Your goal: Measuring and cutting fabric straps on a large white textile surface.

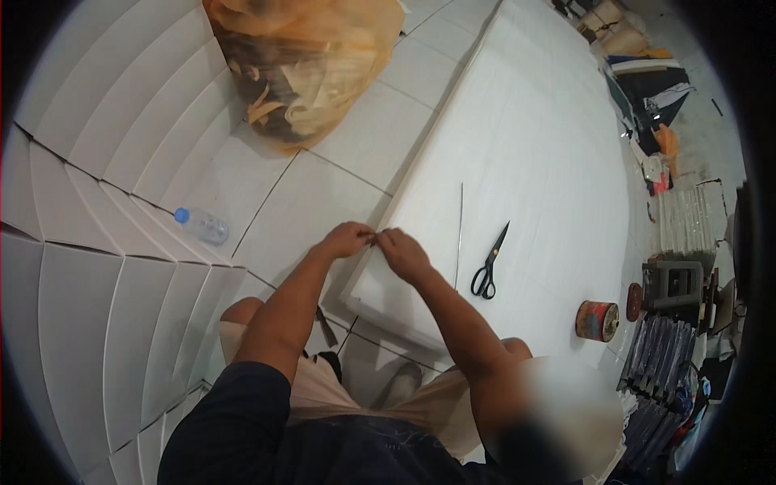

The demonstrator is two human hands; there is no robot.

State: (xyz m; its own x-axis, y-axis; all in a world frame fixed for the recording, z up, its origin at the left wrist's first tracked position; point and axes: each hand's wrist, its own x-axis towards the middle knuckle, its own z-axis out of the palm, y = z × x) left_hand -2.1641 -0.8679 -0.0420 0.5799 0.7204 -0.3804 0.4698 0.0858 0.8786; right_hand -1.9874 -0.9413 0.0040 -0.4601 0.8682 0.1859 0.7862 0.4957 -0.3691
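A large stack of white sheets [525, 145] lies on the tiled floor in front of me. My left hand [346, 240] and my right hand [402, 252] meet at the near left edge of the stack, fingers pinched together on the top sheet's edge. Black scissors [488, 265] lie on the sheets just right of my right hand. A thin straight rod [460, 230] rests on the sheets between the hand and the scissors.
A clear plastic bottle with a blue cap [202, 225] lies on the floor at left. An orange plastic bag [303, 65] stands at the top. White boards [105, 267] fan out at left. A reddish spool [596, 320] and stacked packets [659, 364] sit at right.
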